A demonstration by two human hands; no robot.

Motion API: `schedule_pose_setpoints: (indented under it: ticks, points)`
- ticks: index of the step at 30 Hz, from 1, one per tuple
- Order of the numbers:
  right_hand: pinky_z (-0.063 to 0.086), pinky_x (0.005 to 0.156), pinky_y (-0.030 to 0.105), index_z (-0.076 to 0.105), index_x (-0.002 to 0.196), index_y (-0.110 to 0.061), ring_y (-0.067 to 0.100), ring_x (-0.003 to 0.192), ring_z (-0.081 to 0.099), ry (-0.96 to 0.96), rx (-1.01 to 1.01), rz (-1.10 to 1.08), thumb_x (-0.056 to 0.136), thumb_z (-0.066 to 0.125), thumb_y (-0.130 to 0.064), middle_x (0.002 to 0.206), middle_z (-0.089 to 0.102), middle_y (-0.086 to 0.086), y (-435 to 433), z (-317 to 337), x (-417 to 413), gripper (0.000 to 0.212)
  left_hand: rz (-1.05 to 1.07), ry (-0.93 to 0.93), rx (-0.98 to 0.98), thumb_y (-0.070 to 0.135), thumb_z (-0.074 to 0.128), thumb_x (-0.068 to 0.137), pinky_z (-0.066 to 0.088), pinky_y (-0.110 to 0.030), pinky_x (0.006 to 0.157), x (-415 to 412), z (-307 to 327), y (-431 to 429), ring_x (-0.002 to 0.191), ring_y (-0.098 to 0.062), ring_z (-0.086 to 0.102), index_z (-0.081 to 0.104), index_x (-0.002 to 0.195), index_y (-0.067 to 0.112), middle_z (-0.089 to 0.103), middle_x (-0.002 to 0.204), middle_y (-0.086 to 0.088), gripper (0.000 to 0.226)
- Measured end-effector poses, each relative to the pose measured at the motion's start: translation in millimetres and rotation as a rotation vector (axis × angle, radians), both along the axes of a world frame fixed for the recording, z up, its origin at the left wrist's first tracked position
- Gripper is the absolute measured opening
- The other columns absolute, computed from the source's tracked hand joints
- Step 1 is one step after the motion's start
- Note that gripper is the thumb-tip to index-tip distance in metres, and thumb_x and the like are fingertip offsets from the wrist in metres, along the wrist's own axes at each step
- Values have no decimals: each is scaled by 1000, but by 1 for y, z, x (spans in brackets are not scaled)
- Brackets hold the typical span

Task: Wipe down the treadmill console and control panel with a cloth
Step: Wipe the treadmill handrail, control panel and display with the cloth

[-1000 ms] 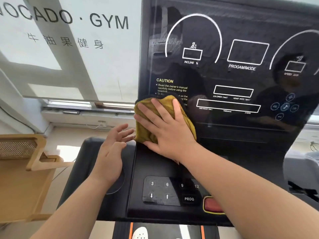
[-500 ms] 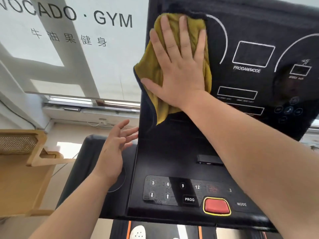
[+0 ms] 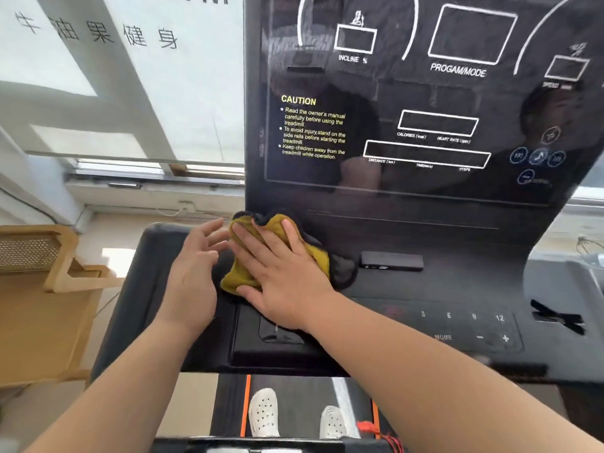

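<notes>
The black treadmill console (image 3: 425, 103) stands upright ahead, with white display outlines and a yellow CAUTION text. Below it lies the control panel (image 3: 457, 325) with number keys and a MODE label. A mustard-yellow cloth (image 3: 313, 253) with a dark edge lies bunched at the panel's left end, at the foot of the console. My right hand (image 3: 281, 273) presses flat on the cloth with straight, spread fingers. My left hand (image 3: 192, 276) hovers just left of the cloth over the grey side of the deck, fingers relaxed and holding nothing.
A small dark slot (image 3: 392, 261) sits on the ledge right of the cloth. A wooden chair (image 3: 49, 289) stands at the left by the window wall. Two white shoes (image 3: 264, 413) stand on the treadmill belt below.
My right hand swept the cloth up the console's left side, then down again to the panel's left end. The left hand stayed beside it. The view dropped lower.
</notes>
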State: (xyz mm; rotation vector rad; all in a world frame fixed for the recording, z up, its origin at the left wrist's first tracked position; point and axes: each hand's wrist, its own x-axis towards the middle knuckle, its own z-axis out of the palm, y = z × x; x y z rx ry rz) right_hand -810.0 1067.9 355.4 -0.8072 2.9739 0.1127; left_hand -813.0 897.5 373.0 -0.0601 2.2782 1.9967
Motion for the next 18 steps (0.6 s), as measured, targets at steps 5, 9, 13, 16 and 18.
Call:
schedule_pose_setpoints:
  ticks: [5,9,13,16,18]
  points:
    - [-12,126,48,3,166,-26,22,159,4,-123,2,176,102,30,-68,173,-3,-3,25,2,14,81,-11,10,-187,24,33,84,41,-33,108,24,-7,-3,127,-5,51,52,137,32,56,136,6,56]
    - [-5,128,48,11,166,-21,23,157,20,-39,57,178,99,27,-72,173,7,-1,55,6,7,85,-45,26,-301,25,36,85,40,-32,107,46,-13,-6,127,-4,49,52,140,26,55,135,9,57]
    - [-8,127,51,8,166,-24,22,160,3,-40,-9,152,100,27,-71,173,3,-3,41,-2,24,83,-58,115,-419,19,39,86,38,-22,103,61,-13,-11,119,1,50,56,136,21,56,128,11,52]
    - [-3,128,51,11,166,-23,24,160,2,-93,-83,217,100,34,-67,173,7,-3,20,-11,52,82,-29,167,-455,16,39,87,35,-12,101,66,-15,-14,112,9,49,58,132,18,56,124,12,49]
    - [0,128,50,18,165,-23,25,159,9,-92,-92,306,100,41,-63,172,15,-2,19,-17,68,79,-18,155,-473,18,38,87,36,-19,104,69,-18,-13,118,-1,50,57,134,17,56,128,11,50]
